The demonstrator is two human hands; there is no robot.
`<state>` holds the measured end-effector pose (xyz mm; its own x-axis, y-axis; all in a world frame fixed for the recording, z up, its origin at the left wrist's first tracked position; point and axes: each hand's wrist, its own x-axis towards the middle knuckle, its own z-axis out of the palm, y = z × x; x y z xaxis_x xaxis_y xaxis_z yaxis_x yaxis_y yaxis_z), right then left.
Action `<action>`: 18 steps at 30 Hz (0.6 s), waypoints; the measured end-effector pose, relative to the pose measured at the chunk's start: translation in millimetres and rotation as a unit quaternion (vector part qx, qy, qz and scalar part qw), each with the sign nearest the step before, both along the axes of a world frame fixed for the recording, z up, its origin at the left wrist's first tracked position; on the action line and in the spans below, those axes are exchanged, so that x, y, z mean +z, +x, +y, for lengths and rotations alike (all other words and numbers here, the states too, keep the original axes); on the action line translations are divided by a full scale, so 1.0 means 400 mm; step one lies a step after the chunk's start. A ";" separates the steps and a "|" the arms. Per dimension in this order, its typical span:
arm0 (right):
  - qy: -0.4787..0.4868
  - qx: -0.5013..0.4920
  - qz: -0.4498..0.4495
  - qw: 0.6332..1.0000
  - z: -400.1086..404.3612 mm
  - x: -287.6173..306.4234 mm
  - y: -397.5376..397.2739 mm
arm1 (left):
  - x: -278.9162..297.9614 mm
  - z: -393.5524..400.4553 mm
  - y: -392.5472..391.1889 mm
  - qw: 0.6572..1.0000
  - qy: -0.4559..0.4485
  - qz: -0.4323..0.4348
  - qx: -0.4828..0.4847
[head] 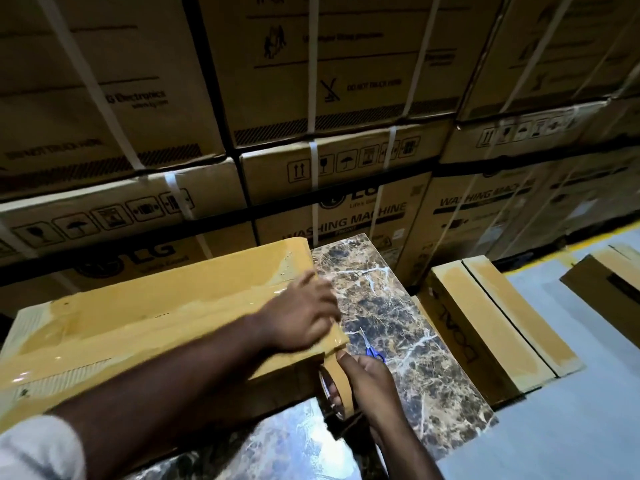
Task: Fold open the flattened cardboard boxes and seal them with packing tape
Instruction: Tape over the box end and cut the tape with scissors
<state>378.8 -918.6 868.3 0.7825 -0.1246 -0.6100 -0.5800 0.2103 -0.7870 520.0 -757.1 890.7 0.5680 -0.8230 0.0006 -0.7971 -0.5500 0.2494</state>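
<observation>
1. Right hand [369, 382]: fingers are curled round the roll of tan packing tape [334, 389], with at least one finger through its core. The roll stands on edge just below the near right corner of the box, and the strip runs up from it onto that corner.
2. Left hand [299, 315]: it lies palm-down across the right end of the box top, fingers spread and fairly straight, pressing rather than gripping. The hand is motion-blurred, so exact finger contact cannot be confirmed.
3. Judged purpose: the left hand appears to bed the tape onto the cardboard and steady the box while the right hand keeps the strip taut over the edge.
4. Long flat yellow-brown cardboard box [156, 323]: it rests on the dark marble-patterned tabletop [391, 306], to the left of centre. Its long axis runs from lower left to upper right, with the worked end pointing toward the middle of the table. Glossy tape already covers much of its top.
5. Blue-handled scissors [372, 348] lie on the tabletop just beside the right hand, presumably kept near for cutting.
6. A second taped cardboard box [491, 323] sits lower, to the right of the table; strapped appliance cartons [329, 81] are stacked behind.
</observation>
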 end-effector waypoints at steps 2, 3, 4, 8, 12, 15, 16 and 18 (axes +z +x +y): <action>-0.005 0.002 -0.010 1.000 0.005 -0.006 0.000 | -0.009 -0.002 -0.086 0.998 -0.002 0.007 -0.055; -0.007 0.003 -0.011 1.000 0.006 -0.011 -0.001 | -0.010 -0.002 -0.101 0.998 -0.004 0.008 -0.060; -0.009 0.004 -0.013 1.000 0.005 -0.010 -0.005 | -0.006 -0.003 -0.101 0.998 -0.007 0.012 -0.053; -0.028 0.028 -0.037 0.999 -0.016 -0.019 -0.007 | 0.002 -0.028 -0.009 0.998 0.036 -0.012 0.046; -0.099 0.048 -0.103 0.989 -0.019 -0.033 0.001 | -0.001 -0.063 0.123 0.976 0.061 0.016 0.209; -0.099 0.035 -0.127 0.986 -0.016 -0.054 -0.010 | 0.006 -0.071 0.218 0.938 0.102 0.026 0.330; -0.078 0.035 -0.131 0.988 -0.018 -0.053 -0.016 | 0.013 -0.075 0.241 0.927 0.115 0.023 0.357; -0.043 0.060 -0.155 0.985 -0.034 -0.050 -0.017 | 0.027 -0.079 0.282 0.914 0.118 0.026 0.387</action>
